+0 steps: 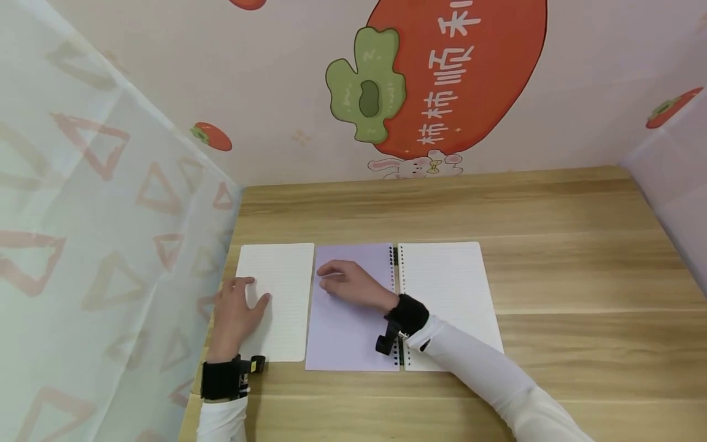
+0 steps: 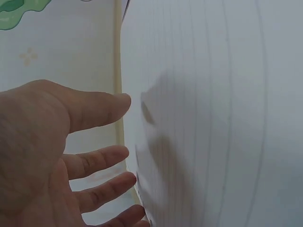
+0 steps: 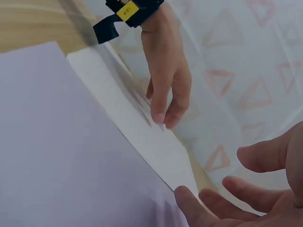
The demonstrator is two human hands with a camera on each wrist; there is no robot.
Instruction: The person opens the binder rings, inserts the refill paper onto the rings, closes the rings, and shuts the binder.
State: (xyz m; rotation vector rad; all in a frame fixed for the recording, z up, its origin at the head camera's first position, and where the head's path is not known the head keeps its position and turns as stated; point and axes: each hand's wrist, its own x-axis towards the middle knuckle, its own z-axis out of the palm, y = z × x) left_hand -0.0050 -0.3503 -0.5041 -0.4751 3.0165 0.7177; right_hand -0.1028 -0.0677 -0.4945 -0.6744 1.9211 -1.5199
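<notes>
A loose lined white sheet [image 1: 284, 313] lies at the left of the desk. My left hand [image 1: 234, 313] is at its left edge, thumb and fingers spread apart; the left wrist view has the fingertips [image 2: 124, 101] close to the paper. Beside the sheet is a lilac page or cover [image 1: 348, 341] of a loose-leaf notebook, with holes down its right side. Over its upper left part hovers my right hand [image 1: 356, 284], fingers loosely bent and nothing between them. In the right wrist view its fingertips [image 3: 182, 194] are near the border between lilac and white.
The notebook's lined right page [image 1: 450, 276] lies flat, partly under my right sleeve [image 1: 486, 374]. Black binder rings [image 1: 395, 256] run between the two halves. A patterned curtain [image 1: 127, 264] borders the wooden desk [image 1: 574, 276] on the left; a printed backdrop [image 1: 287, 92] stands behind.
</notes>
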